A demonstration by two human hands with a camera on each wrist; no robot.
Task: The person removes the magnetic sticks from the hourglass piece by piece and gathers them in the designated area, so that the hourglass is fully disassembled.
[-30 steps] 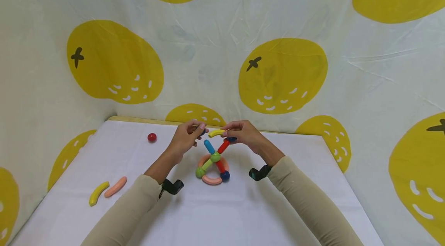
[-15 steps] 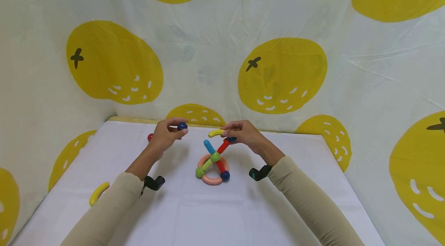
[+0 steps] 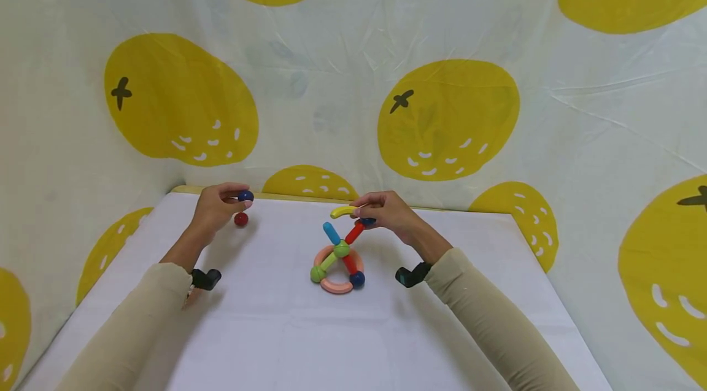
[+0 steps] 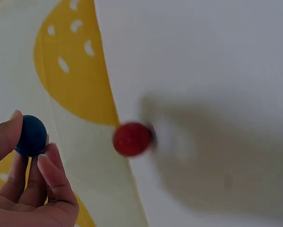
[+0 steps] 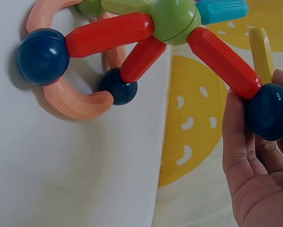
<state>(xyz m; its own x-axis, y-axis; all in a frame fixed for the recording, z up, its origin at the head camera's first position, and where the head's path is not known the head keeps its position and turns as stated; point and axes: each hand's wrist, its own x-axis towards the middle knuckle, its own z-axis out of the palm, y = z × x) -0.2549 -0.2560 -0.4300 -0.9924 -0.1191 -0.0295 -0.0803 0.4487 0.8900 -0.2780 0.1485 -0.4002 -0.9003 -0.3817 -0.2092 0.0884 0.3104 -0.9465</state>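
Navy ball (image 4: 31, 136) sits pinched between thumb and fingers of the person's left grip (image 3: 217, 208), held up over the far left of the worktop (image 3: 320, 348). Near it, a red ball (image 3: 240, 219) lies on the white cloth (image 3: 265, 329), well left of the frame.

The right grip (image 3: 389, 212) grasps a second navy ball (image 5: 271, 113) at the frame's upper right, and the thumb touches a yellow rod (image 5: 261, 54) there; the rod's free end points left, near the tip of an upright-leaning blue rod (image 3: 331, 233).

A green ball (image 5: 176, 20) forms the frame's hub. Joined to it are the blue rod, red rods (image 5: 110, 34) and a lime rod (image 5: 127, 4); one red rod slants up to the ball in the right grip. Below, curved pink rods (image 3: 336, 287) make a ring on the worktop, linking a lower green ball (image 3: 317, 274) and two base balls (image 3: 357, 280).

Beige sleeves (image 3: 491, 323) and black wrist cameras (image 3: 413, 275) cover both forearms' ends. Behind hangs a fruit-print sheet (image 3: 320, 96).
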